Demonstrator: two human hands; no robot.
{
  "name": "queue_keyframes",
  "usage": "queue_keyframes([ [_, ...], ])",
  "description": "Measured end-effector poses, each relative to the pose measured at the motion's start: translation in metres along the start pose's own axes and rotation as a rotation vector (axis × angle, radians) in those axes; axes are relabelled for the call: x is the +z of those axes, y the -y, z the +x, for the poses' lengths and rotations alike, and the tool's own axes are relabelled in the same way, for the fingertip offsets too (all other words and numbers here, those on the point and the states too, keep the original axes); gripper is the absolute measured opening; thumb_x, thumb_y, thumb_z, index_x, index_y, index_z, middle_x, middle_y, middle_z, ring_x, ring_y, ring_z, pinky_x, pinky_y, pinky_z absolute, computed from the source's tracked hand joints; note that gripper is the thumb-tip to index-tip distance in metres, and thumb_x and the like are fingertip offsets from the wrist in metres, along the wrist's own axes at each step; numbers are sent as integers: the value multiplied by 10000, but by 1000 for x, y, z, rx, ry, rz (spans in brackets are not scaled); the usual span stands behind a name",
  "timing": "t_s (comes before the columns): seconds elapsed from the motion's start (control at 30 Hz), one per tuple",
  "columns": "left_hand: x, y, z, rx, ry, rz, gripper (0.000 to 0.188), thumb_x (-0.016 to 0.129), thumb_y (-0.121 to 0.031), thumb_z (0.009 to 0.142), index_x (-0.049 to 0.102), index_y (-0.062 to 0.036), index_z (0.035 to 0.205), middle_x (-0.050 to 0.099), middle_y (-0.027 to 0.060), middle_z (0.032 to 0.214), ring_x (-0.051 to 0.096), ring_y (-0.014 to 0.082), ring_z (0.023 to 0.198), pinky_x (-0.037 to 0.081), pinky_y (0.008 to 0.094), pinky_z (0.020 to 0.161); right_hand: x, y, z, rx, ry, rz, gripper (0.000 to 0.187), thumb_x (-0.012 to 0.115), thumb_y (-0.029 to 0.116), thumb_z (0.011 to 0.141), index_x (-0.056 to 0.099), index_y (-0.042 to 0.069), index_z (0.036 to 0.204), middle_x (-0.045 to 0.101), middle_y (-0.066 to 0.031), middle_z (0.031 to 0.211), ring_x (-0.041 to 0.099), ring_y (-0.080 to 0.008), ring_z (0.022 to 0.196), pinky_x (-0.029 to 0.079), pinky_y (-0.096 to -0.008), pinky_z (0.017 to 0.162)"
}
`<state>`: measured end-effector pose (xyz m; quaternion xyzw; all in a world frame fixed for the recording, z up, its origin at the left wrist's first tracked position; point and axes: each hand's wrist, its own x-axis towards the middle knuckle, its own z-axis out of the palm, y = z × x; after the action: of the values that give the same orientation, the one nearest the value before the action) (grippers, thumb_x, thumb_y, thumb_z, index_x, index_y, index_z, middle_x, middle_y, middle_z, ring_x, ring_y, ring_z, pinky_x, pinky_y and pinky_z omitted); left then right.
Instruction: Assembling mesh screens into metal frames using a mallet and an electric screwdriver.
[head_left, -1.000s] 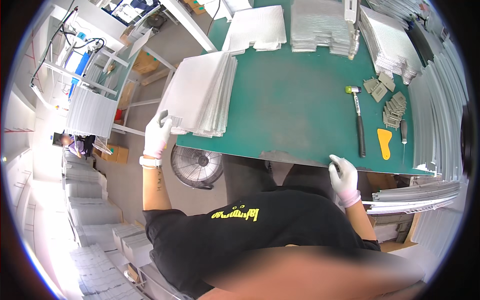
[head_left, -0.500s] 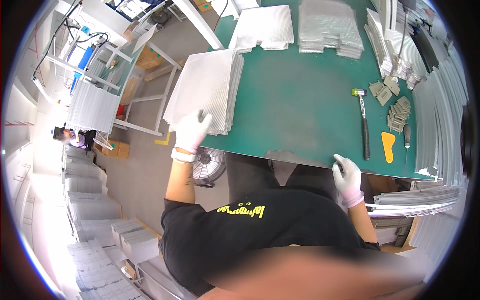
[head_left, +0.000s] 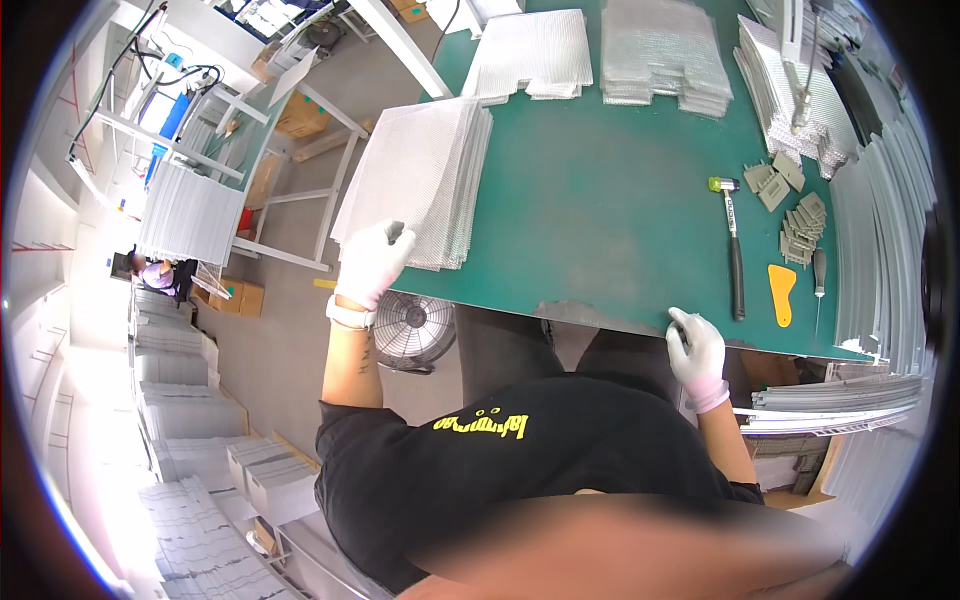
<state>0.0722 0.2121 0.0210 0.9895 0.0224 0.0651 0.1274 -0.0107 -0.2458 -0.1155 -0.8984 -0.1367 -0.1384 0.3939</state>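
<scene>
My left hand [head_left: 372, 264], in a white glove, is at the near left corner of a stack of translucent, finely textured plastic sheets [head_left: 418, 165]. Thumb and forefinger are apart, the fingertips by the stack's near edge. The top sheet lies slightly askew over those beneath. My right hand [head_left: 697, 350], also gloved, rests at the table's near edge, its fingers loosely bent and apart with nothing visible in them. The green table top [head_left: 600, 210] stretches between both hands.
Farther back lie two notched sheet stacks [head_left: 530, 55] [head_left: 665, 55], with silvery sheets [head_left: 790, 95] at right. A mallet [head_left: 733, 245], grey plastic pieces [head_left: 802, 230], a yellow scraper [head_left: 780, 295] and a screwdriver [head_left: 819, 275] lie right. A fan [head_left: 412, 328] stands below the table.
My left hand has drawn back slightly to the left and toward me. The stack's right-hand edges look more fanned out. My right hand has stayed at the table edge.
</scene>
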Motion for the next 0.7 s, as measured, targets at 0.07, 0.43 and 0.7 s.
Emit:
queue_keyframes([
  [0.07,-2,3,-7,9,-47,237,226,611,-244,904,728,-51,900,708,182,839,693,352,775,546,424,730,0,1,1,2,4,5,202,642,13,843,674,2,1042,638,-148,789,633,-332,717,505,-407,668],
  [0.43,-67,-71,-80,608,-554,265,269,672,-204,866,743,-114,1109,738,54,976,710,241,877,559,356,751,-9,4,30,42,-119,155,224,612,-5,881,677,-12,1095,681,-156,887,666,-311,823,525,-358,787],
  [0.7,81,-236,-47,903,528,49,476,635,-519,893,678,-48,836,695,149,763,690,318,623,554,420,590,26,9,144,-261,195,-299,515,617,249,892,548,65,1368,509,-192,1427,432,-395,1353,287,-529,1157],
])
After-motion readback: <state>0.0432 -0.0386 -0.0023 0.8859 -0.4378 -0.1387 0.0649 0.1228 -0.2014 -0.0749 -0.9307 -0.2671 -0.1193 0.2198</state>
